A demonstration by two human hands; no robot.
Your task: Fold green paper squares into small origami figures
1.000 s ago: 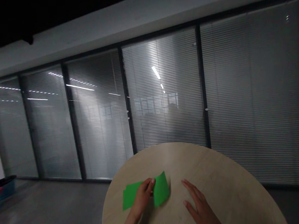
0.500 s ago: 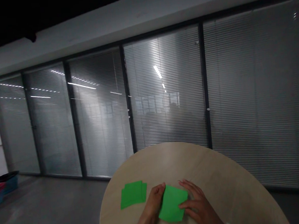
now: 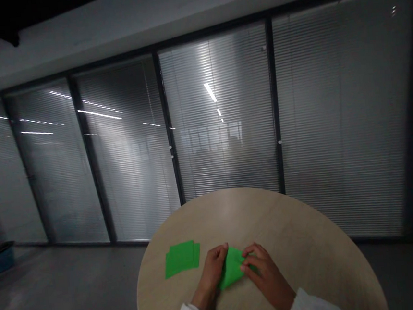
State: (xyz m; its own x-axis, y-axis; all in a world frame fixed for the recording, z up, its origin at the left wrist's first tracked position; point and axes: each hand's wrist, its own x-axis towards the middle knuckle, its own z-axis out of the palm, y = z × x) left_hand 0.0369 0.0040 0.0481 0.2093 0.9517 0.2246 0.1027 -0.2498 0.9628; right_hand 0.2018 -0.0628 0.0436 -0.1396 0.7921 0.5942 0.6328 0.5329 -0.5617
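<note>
A sheet of green paper (image 3: 231,270) is between my two hands, just over the round table (image 3: 255,218). My left hand (image 3: 212,270) is closed on the sheet's left edge, with the thumb at its top corner. On the other side, my right hand (image 3: 263,270) pinches the right part of the sheet, which looks bent over under the fingers. That bent part is partly hidden by my right fingers. Left of my left hand, several green paper sheets (image 3: 182,257) lie overlapping on the wooden tabletop.
Beyond the table stands a glass partition (image 3: 221,115) with blinds and dark frames. A dark-rimmed blue container (image 3: 2,259), with something red beside it, sits on the grey floor (image 3: 80,282) at the far left.
My right hand has closed on the right side of the green sheet and moved slightly left, bending that side over. The sheet shows narrower now. The view has shifted a little.
</note>
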